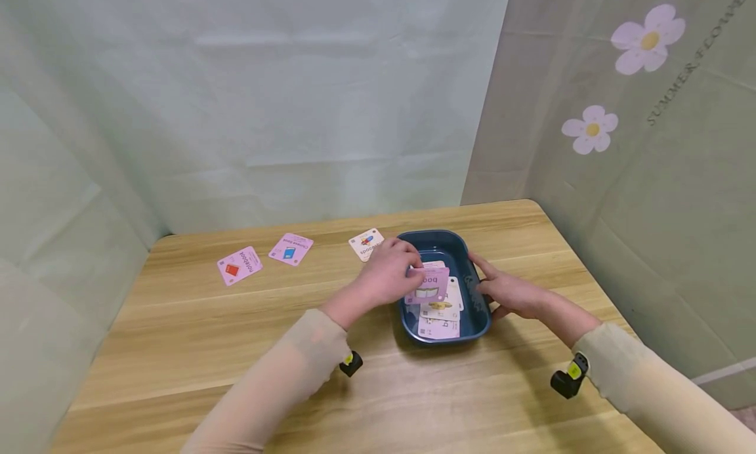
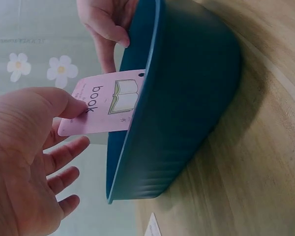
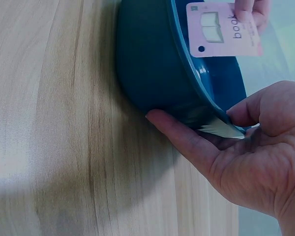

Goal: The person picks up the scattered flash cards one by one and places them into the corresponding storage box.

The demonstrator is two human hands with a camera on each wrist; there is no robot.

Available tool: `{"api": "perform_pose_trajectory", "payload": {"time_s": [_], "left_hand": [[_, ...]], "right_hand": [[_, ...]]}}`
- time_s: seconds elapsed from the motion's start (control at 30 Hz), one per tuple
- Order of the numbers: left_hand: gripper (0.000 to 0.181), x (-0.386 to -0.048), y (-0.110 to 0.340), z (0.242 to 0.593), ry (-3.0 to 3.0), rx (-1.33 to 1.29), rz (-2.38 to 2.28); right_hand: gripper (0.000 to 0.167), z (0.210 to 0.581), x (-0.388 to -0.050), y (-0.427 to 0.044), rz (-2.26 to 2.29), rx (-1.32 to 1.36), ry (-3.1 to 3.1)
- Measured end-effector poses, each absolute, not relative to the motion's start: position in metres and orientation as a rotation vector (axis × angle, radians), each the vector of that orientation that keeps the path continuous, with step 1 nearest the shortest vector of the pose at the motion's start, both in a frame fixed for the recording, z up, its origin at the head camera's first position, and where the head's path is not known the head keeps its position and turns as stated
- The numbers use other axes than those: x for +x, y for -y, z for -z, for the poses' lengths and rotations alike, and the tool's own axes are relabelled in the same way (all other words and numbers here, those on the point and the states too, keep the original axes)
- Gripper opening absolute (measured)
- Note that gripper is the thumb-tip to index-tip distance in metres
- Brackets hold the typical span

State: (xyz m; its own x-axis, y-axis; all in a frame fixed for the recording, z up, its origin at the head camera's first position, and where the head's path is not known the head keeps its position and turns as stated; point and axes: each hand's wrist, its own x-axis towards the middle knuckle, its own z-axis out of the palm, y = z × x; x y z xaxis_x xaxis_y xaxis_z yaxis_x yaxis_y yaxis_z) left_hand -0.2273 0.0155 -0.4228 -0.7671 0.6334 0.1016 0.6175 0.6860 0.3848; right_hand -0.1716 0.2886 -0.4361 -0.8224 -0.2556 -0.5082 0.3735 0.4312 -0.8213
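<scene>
Pale sleeves [image 1: 283,378] frame a book card [image 1: 428,291] pinched over a blue tray [image 1: 440,242]

Thumb and forefinger of the left hand [image 1: 390,270] pinch the pink book card by its word end; the other fingers show clear of it. Its long axis runs from that grip to the picture end, which points down toward the tray, so "book" reads upside down in the head view. Other cards [image 1: 440,329] lie inside below; whether it touches them is hard to tell.

The tray's long axis runs away from the wearer. The right hand [image 1: 512,293] grips its right wall, thumb at the rim, fingers outside.

On the wood-grained table [image 1: 195,349] lie a notebook card [image 1: 239,266], a Chinese Book card [image 1: 291,249] and a white card [image 1: 365,243] near the left hand. Pale cloth [image 1: 319,106] hangs around, printed at right with flowers [image 1: 648,41].
</scene>
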Motion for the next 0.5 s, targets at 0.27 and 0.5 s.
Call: {"api": "perform_pose_trajectory", "payload": {"time_s": [0.27,0.5], "left_hand": [[0.017,-0.2279,-0.0178,0.4303,-2.864,1.105,-0.516],[0.016,-0.2274,-0.0181,0.4334,-2.853,1.124,-0.496]], "right_hand": [[0.078,0.4366,-0.1717,-0.2887,1.405,0.095,-2.110],[0.078,0.4355,-0.1708,-0.2887,1.406,0.097,-2.110]]}}
